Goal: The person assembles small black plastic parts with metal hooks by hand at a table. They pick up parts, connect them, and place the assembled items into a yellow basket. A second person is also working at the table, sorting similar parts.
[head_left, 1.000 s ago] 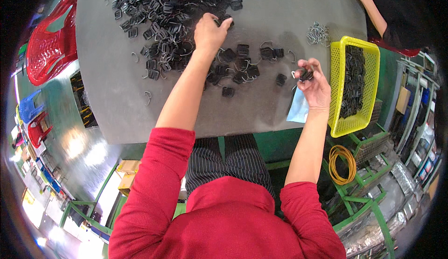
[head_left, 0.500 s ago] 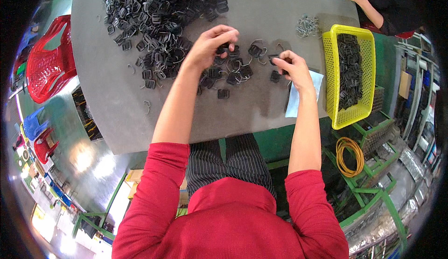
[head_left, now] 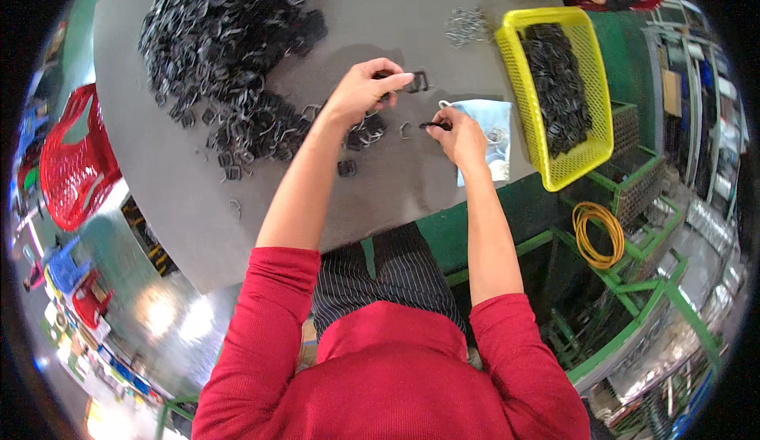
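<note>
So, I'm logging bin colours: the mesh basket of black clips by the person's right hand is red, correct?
Not red: the head view shows the mesh basket of black clips beside the right hand is yellow. The rest holds.

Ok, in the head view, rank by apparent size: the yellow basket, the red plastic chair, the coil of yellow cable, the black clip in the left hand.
1. Yellow basket and red plastic chair: too close to rank; the chair sits at the distorted rim.
3. Coil of yellow cable.
4. Black clip in the left hand.
</note>
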{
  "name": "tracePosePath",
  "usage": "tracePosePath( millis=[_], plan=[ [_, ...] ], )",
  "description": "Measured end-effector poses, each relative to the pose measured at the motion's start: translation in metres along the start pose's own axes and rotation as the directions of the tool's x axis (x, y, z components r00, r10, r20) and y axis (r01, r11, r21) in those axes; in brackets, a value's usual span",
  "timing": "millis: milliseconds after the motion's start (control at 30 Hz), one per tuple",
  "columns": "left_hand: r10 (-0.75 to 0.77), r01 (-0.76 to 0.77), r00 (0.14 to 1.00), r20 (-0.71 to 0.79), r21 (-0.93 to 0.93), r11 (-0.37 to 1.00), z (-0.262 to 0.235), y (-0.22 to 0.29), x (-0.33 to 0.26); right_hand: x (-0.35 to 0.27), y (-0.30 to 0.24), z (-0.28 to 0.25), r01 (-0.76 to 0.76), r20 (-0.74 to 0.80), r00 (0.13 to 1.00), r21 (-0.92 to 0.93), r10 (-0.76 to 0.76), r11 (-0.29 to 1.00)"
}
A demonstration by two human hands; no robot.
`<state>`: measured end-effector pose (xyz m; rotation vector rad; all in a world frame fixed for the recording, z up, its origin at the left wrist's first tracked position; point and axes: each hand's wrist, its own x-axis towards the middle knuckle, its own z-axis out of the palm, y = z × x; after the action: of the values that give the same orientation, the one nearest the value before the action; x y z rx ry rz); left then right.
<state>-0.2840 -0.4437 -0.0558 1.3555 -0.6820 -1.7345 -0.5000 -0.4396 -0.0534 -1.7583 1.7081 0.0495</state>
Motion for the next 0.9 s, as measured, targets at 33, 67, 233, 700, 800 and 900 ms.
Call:
tracePosePath(
  millis=[33,67,233,700,800,900],
  plan=[
    [0.033,-0.032,0.999,-0.009,0.075,0.997,0.023,0.01,0.006,0.0,0.002,-0.017,-0.097,-0.021,0.995,0.131,0.101,0.987],
    [0.069,-0.065,0.997,-0.022,0.147,0.987,0.047,0.018,0.012,0.0,0.007,-0.033,-0.183,-0.026,0.98,0.261,0.196,0.948],
    [0.329,-0.304,0.944,-0.016,0.344,0.889,0.193,0.041,0.057,0.029,0.09,-0.138,-0.02,-0.459,0.878,0.249,0.136,0.968],
    [0.479,0.325,0.724,-0.496,0.858,0.397,-0.029,-0.052,-0.043,-0.015,-0.073,0.064,0.308,-0.121,0.943,-0.041,-0.311,0.951],
    [0.415,0.073,0.783,-0.463,0.732,0.678,-0.06,-0.055,-0.05,-0.005,-0.083,0.077,0.286,-0.006,0.958,0.077,-0.286,0.955],
    [0.168,-0.165,0.91,-0.38,0.041,0.985,-0.092,-0.044,-0.077,0.015,-0.065,0.054,0.002,0.186,0.974,0.551,-0.126,0.834]
  ],
)
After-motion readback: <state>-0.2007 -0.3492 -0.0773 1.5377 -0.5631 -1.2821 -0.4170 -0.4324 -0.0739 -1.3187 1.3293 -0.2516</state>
